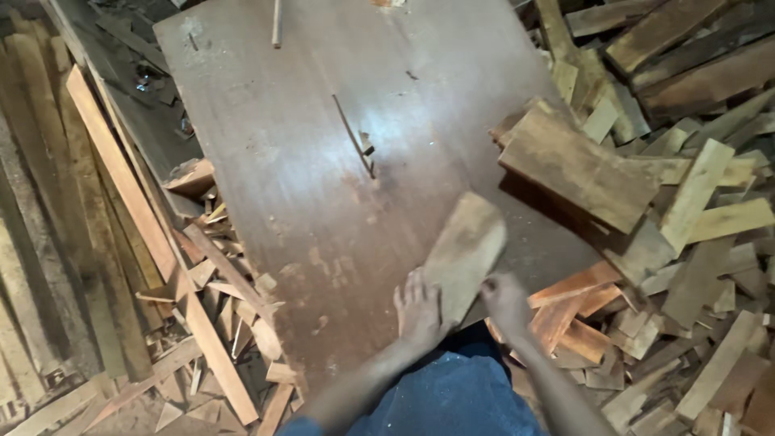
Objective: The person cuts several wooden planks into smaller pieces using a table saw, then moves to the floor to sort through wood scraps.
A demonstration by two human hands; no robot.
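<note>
A flat, rough wood piece [466,252] is held between the left hand [419,311] and right hand [505,300], fingers curled, on a smooth brown table [323,145].

Lighting: dim, warm, brownish overall. Light source: above, unseen; it lays a pale sheen of glare across the middle of the sawing table top [355,161]. Shadows: a dark one beneath the thick plank [577,165] at the table's right edge; deep shade along the left border and in the top right corner. Sharpness: soft throughout. Motion blur: strong on the small wooden board [464,250] and on the right hand [504,300]; the left hand [418,311] slightly clearer. Scrap pieces at the lower corners smeared, edges indistinct. Straight boards at the left border bow slightly.
</note>
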